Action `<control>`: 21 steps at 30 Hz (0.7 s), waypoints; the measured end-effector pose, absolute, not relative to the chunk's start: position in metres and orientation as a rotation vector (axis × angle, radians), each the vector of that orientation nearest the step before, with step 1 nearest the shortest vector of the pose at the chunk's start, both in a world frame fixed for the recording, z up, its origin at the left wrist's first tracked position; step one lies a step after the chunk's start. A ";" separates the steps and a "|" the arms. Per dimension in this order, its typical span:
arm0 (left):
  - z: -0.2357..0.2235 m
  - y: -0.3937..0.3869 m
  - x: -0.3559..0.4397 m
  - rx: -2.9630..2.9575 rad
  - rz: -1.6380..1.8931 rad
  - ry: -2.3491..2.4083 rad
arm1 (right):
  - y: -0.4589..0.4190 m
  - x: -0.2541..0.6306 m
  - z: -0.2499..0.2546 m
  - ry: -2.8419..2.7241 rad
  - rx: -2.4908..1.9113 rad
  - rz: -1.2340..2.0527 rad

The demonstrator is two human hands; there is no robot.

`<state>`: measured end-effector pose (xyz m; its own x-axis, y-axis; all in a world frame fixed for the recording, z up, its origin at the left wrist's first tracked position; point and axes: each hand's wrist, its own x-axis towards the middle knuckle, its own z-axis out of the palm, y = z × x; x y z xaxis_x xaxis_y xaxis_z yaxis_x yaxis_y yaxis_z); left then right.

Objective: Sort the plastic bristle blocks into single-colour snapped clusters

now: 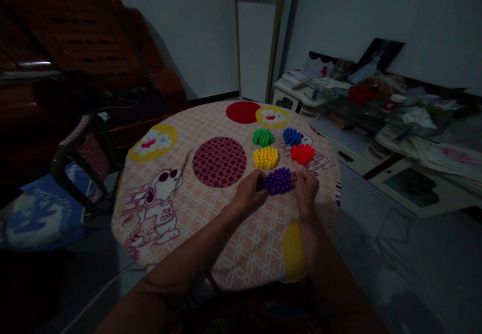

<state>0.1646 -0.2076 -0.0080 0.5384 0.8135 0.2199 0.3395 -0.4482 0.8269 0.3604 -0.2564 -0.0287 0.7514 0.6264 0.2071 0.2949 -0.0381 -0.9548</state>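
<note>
Plainly, in the head view, the left hand (pixel 249 193) and right hand (pixel 306 189) touch opposite ends of the purple cluster (pixel 279 181) — right of centre on the tablecloth (pixel 233 233), just nearer than the yellow cluster (pixel 265 158) — though how tightly their fingers close, I cannot tell.

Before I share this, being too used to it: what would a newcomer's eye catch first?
Likely the purple cluster between the left hand and right hand. Beyond it on the patterned tablecloth, a yellow cluster has a green cluster behind it; to their right, a red cluster has a blue cluster behind.
</note>
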 end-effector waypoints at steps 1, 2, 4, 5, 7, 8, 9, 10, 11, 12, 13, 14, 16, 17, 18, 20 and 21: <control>-0.008 -0.208 0.163 2.036 0.803 0.930 | -0.256 0.360 -0.029 -0.749 -1.632 0.317; -0.009 -0.208 0.162 2.048 0.806 0.930 | -0.256 0.361 -0.029 -0.748 -1.632 0.321; -0.009 -0.209 0.161 2.069 0.822 0.943 | -0.256 0.361 -0.030 -0.753 -1.633 0.324; -0.009 -0.209 0.161 2.078 0.834 0.950 | -0.256 0.362 -0.031 -0.758 -1.633 0.323; -0.008 -0.211 0.163 2.088 0.862 0.941 | -0.256 0.363 -0.032 -0.767 -1.636 0.315; -0.007 -0.212 0.164 2.094 0.871 0.924 | -0.256 0.364 -0.032 -0.771 -1.640 0.309; -0.007 -0.213 0.166 2.104 0.873 0.902 | -0.256 0.364 -0.033 -0.775 -1.644 0.304; -0.006 -0.213 0.168 2.117 0.870 0.880 | -0.256 0.364 -0.032 -0.779 -1.647 0.301; -0.005 -0.213 0.170 2.135 0.864 0.864 | -0.256 0.364 -0.032 -0.780 -1.648 0.299; -0.004 -0.213 0.172 2.154 0.855 0.857 | -0.256 0.364 -0.032 -0.775 -1.646 0.302; -0.003 -0.213 0.173 2.171 0.844 0.854 | -0.256 0.364 -0.031 -0.761 -1.642 0.313; -0.002 -0.212 0.175 2.185 0.832 0.851 | -0.257 0.363 -0.031 -0.738 -1.635 0.332; 0.000 -0.210 0.176 2.208 0.803 0.839 | -0.258 0.363 -0.029 -0.673 -1.611 0.386; 0.001 -0.210 0.177 2.218 0.790 0.831 | -0.258 0.363 -0.029 -0.636 -1.593 0.412; 0.001 -0.209 0.177 2.223 0.783 0.823 | -0.259 0.364 -0.028 -0.602 -1.573 0.431; 0.003 -0.207 0.177 2.213 0.800 0.813 | -0.259 0.366 -0.025 -0.542 -1.537 0.434; 0.003 -0.205 0.176 2.198 0.823 0.813 | -0.259 0.368 -0.024 -0.520 -1.524 0.418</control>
